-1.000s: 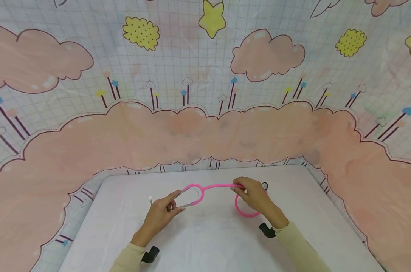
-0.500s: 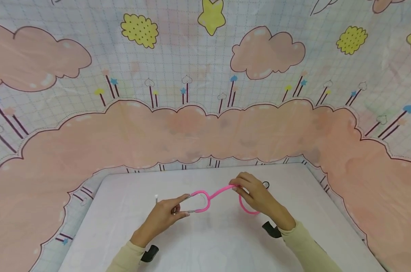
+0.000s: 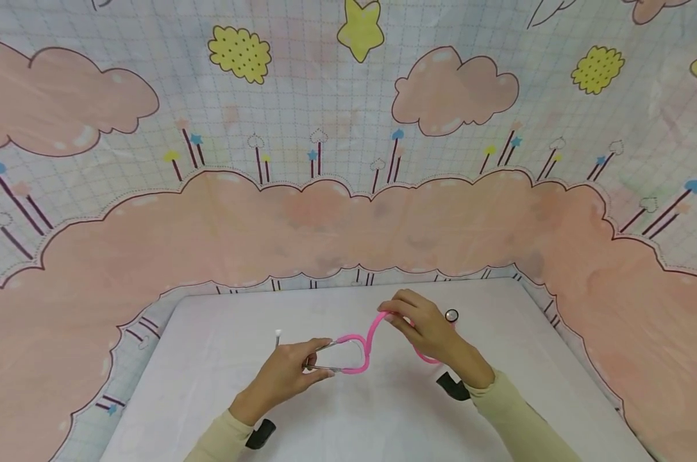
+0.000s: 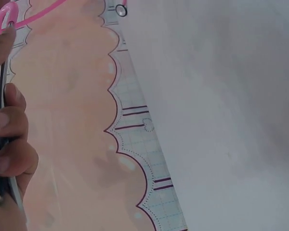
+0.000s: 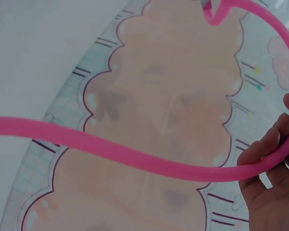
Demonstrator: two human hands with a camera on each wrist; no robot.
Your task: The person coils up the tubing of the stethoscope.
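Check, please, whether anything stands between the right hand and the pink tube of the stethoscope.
Nothing visible stands between them: the right hand holds the pink tube directly. The left hand is elsewhere, gripping the metal ear tubes.

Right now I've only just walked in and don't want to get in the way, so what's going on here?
A pink stethoscope is being held over a white table in two bare hands. The left hand grips the metal ear tubes, while the right hand pinches the pink tubing, which bends upward between the hands. The round chest piece shows just past the right hand; I can't tell whether it hangs or touches the table.
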